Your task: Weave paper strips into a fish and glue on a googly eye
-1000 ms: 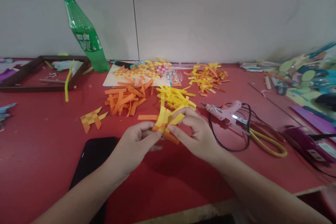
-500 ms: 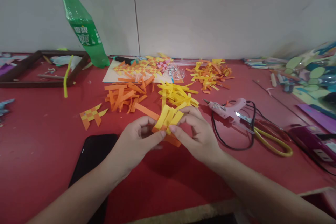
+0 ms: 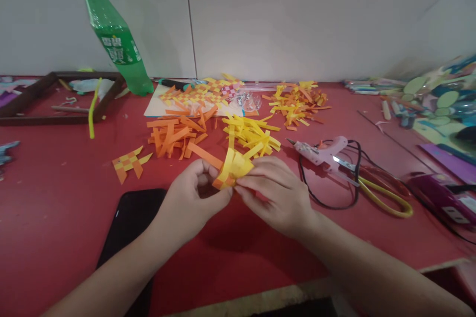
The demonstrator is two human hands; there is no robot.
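Both hands meet over the red table [image 3: 55, 208], holding a small woven piece of yellow and orange paper strips [image 3: 232, 167]. My left hand [image 3: 193, 198] pinches its lower left edge. My right hand [image 3: 277, 193] grips its right side, fingers laid over the strips. One orange strip [image 3: 204, 155] sticks out to the upper left. Just behind lie a pile of loose orange strips [image 3: 174, 133] and a pile of loose yellow strips [image 3: 251, 133].
A black phone [image 3: 130, 218] lies by my left forearm. A finished woven square [image 3: 128, 163] sits at the left. A pink glue gun [image 3: 322, 151] with black cord and yellow-handled scissors [image 3: 379, 195] lie at the right. At the back stand a green bottle [image 3: 115, 39], a wooden frame [image 3: 55, 99] and more strips [image 3: 297, 101].
My right hand has turned over the top of the woven piece, folding the yellow strips down. The orange strip now points up to the left. My left hand has kept its pinch.
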